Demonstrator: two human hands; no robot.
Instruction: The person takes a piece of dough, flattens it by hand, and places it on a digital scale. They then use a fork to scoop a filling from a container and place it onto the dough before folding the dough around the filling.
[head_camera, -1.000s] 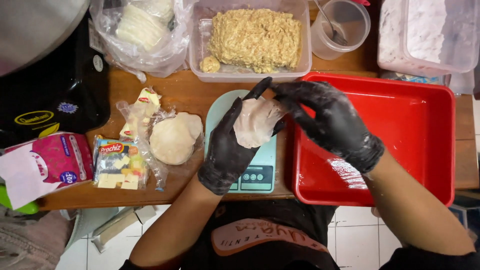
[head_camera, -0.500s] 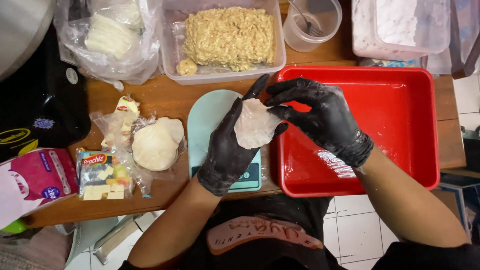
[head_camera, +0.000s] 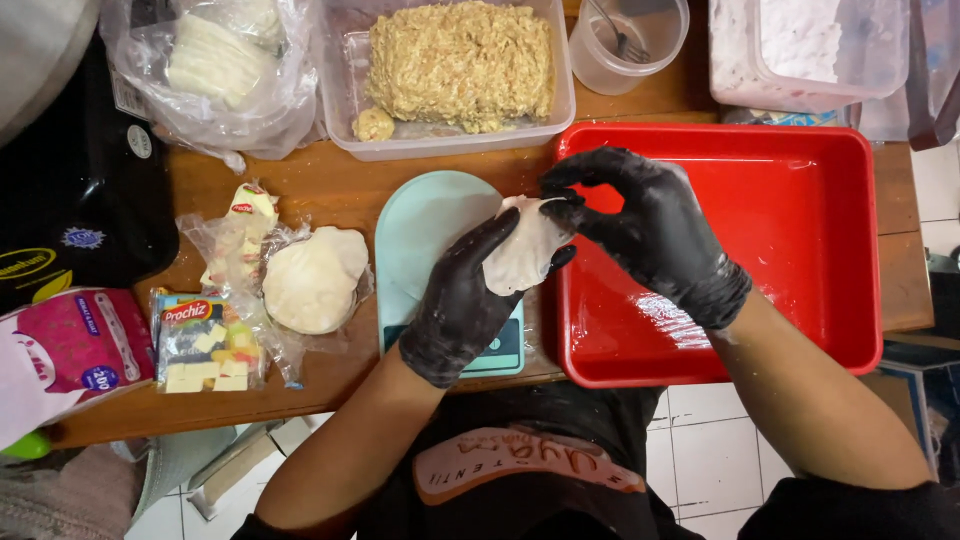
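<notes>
1. Left hand (head_camera: 462, 305) cups the round dumpling wrapper (head_camera: 522, 250) above the pale kitchen scale (head_camera: 425, 225).
2. Right hand (head_camera: 645, 230) pinches its upper edge (thumb against forefinger), nearer the red tray (head_camera: 800, 200).

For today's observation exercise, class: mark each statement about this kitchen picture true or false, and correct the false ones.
1. Both hands wear black gloves. True: the left hand and right hand are gloved in black.
2. The hands hold a thin white dough wrapper. True.
3. The red tray is full of finished pieces. False: no pieces lie in it.
4. The hands work above a pale green kitchen scale. True.
5. The clear tub of filling sits on the floor. False: it stands on the wooden table, beyond the scale.
6. The stack of wrappers lies inside the red tray. False: it lies on plastic left of the scale.
</notes>
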